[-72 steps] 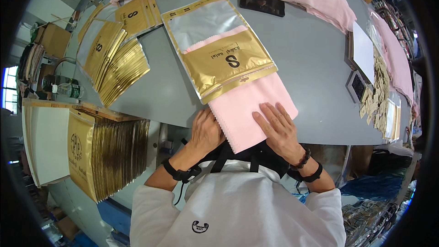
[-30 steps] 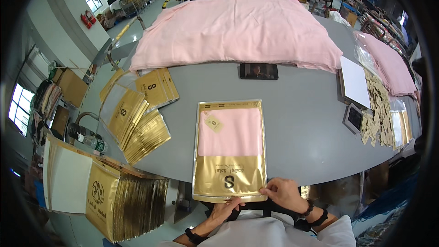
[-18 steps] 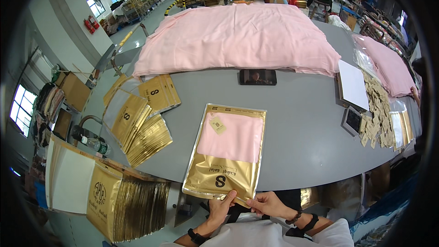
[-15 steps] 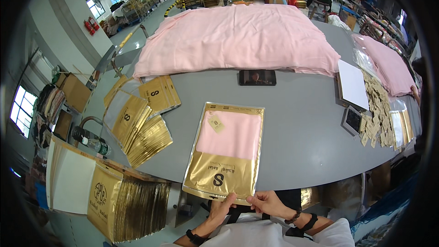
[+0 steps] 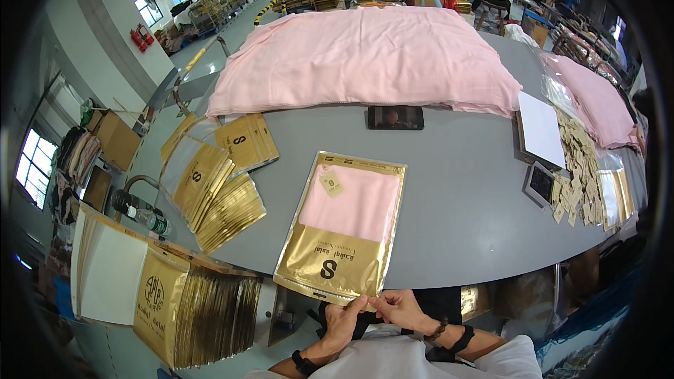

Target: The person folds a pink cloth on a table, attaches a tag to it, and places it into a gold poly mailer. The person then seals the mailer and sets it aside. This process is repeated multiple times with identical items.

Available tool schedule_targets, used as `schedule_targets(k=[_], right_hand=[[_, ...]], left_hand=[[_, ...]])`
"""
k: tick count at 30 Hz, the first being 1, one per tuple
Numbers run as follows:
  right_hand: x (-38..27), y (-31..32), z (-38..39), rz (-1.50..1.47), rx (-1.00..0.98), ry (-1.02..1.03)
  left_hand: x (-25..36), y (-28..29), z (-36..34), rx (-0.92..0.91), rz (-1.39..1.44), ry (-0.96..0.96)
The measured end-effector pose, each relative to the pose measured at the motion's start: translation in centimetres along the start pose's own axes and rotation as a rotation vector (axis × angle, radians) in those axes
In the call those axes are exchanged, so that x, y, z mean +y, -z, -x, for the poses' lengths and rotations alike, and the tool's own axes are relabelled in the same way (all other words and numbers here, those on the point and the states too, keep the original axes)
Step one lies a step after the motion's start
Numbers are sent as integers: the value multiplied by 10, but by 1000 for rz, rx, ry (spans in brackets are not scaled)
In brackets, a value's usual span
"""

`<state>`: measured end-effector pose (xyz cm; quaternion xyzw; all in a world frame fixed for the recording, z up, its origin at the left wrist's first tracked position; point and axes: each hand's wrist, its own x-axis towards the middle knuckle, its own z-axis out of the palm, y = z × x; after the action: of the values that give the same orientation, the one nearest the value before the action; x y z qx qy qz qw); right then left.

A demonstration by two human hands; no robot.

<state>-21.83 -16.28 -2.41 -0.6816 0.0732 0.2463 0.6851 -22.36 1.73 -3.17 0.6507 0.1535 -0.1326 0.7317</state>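
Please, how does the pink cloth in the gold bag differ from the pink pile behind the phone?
The bagged cloth is small and sits in the gold bag; the pink pile is larger and lies unbagged. A tag shows over the bagged cloth; none on the pink pile. Both are pale pink.

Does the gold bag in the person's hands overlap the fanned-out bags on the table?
No, a strip of grey tabletop shows between the gold bag and the fanned-out bags.
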Motion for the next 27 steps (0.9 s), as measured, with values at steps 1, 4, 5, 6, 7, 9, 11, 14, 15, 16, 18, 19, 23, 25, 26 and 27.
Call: schedule_targets(k=[1, 4, 5, 6, 7, 9, 11, 14, 15, 16, 18, 19, 23, 25, 26, 27], right_hand=[[-3, 1, 2, -10, 1, -14], [-14, 9, 12, -21, 14, -50], [-17, 13, 15, -13, 20, -59], [-20, 18, 17, 14, 33, -73], [-23, 24, 19, 12, 35, -65], [-27, 37, 25, 34, 46, -50], [-30, 52, 28, 20, 93, -63], [-33, 75, 29, -102, 245, -93], [-35, 86, 26, -52, 250, -109], [-35, 88, 23, -183, 250, -8], [-37, 96, 10, -266, 305, 121], [-40, 99, 3, -268, 381, 99], [-67, 100, -19, -215, 541, 301], [-97, 103, -18, -131, 553, 403], [-113, 102, -13, -124, 527, 493], [-131, 104, -1, 164, 466, 656]], left_hand=[[2, 0, 0, -13, 18, 3], [13, 4, -4, 21, 118, 3], [19, 8, -6, 69, 126, 46], [27, 15, -8, 88, 115, 39], [33, 16, -11, 111, 289, -21], [46, 36, -7, 161, 109, -184], [50, 48, -17, 179, 183, -252], [41, 66, -28, 112, 303, -72], [34, 66, -31, 67, 326, 3], [26, 65, -30, 31, 308, 41], [12, 59, -30, -76, 299, 113], [7, 53, -30, -151, 201, 102], [2, 29, -32, -389, -245, 88], [6, 24, -33, -451, -372, 31], [10, 23, -33, -454, -416, -26], [14, 24, -33, -469, -454, -99]])
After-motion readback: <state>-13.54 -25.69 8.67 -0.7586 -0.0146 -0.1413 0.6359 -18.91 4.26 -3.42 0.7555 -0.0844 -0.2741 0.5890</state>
